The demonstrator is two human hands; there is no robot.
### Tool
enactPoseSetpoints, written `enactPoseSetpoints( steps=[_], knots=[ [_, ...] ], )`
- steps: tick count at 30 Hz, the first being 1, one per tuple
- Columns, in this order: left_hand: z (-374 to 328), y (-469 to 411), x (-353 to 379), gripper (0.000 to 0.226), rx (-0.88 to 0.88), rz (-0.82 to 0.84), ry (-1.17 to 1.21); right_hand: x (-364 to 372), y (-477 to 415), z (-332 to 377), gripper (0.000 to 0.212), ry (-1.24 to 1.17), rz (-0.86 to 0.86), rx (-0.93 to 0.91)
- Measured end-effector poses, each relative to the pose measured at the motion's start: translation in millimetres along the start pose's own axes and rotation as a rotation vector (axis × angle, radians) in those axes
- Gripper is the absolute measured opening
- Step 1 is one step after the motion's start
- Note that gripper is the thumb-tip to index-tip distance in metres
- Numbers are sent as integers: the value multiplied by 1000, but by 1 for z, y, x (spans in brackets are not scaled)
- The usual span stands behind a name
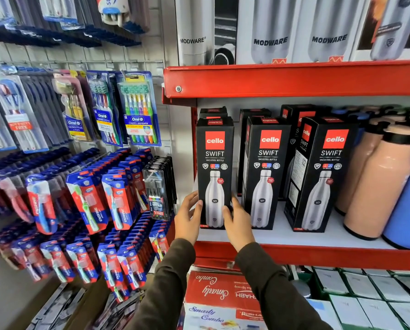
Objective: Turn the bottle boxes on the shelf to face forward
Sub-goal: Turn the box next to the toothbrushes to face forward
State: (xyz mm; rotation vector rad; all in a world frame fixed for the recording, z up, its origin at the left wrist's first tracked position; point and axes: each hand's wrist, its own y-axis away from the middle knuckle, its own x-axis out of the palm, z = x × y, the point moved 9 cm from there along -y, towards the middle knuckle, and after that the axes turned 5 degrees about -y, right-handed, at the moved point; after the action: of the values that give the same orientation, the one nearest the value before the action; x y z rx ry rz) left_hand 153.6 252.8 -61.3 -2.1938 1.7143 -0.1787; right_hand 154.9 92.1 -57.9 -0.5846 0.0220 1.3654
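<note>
Three black Cello Swift bottle boxes stand in a row at the front of the white shelf [282, 234], printed fronts facing me. My left hand [187, 216] holds the left edge of the leftmost box [214, 163] near its base. My right hand [237, 220] grips the same box's lower right edge. The middle box [266, 167] and the right box [323, 172] stand untouched, the right one turned a little so its side panel shows. More black boxes [294, 115] stand behind them.
Peach bottles [378, 182] and a blue bottle [406, 210] stand at the shelf's right. A red shelf lip [294, 79] overhangs, with Modware boxes [270, 32] above. Toothbrush packs [92, 198] hang on the left wall. A red carton [218, 289] sits below.
</note>
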Motion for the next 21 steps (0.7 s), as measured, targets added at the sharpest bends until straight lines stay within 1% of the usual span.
enactPoseSetpoints(
  steps=[5, 9, 14, 21],
  knots=[
    [6, 4, -4, 24, -60, -11, 42, -4, 5, 4, 45, -41, 12, 4],
    [13, 13, -10, 24, -107, -14, 72, -5, 15, 5, 44, -120, 32, 10],
    [11, 28, -19, 13, -102, -42, 120, -9, 30, 5, 46, -154, 37, 16],
    [10, 45, -30, 14, -98, -100, 97, -18, 49, 10, 43, -184, 1, 7]
  ],
)
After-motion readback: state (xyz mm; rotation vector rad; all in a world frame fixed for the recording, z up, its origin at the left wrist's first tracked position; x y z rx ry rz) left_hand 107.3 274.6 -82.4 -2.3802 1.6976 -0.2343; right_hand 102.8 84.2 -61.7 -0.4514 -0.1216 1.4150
